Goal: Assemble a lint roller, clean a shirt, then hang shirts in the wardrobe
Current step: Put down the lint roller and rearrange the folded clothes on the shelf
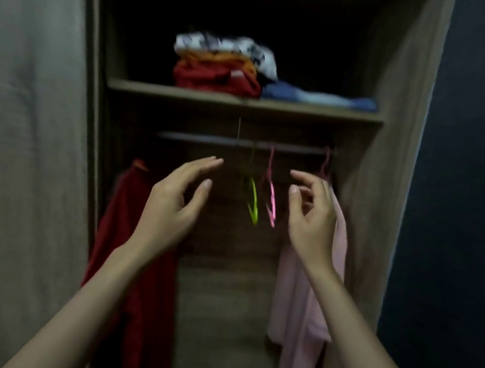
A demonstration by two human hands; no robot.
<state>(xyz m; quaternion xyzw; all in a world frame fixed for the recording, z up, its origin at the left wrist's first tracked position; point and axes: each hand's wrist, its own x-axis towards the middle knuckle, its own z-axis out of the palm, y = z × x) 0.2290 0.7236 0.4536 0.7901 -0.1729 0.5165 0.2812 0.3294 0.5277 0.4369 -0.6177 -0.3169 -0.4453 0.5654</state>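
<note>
Both hands' grips wide and empty, left hand [174,202] and right hand [312,218] flanking two bare hangers [261,199].

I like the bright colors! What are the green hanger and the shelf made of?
The green hanger looks like glossy plastic: thin, bright, with a shine. The shelf looks like matte wood or wood-look board, brownish and dull; blur leaves that unsure.

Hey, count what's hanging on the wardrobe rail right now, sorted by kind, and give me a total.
Shirts hanging: 2, a red shirt at the left and a pink shirt at the right.
Empty hangers: 2, a green hanger and a pink hanger between them.
Total: 4 on the rail.
</note>
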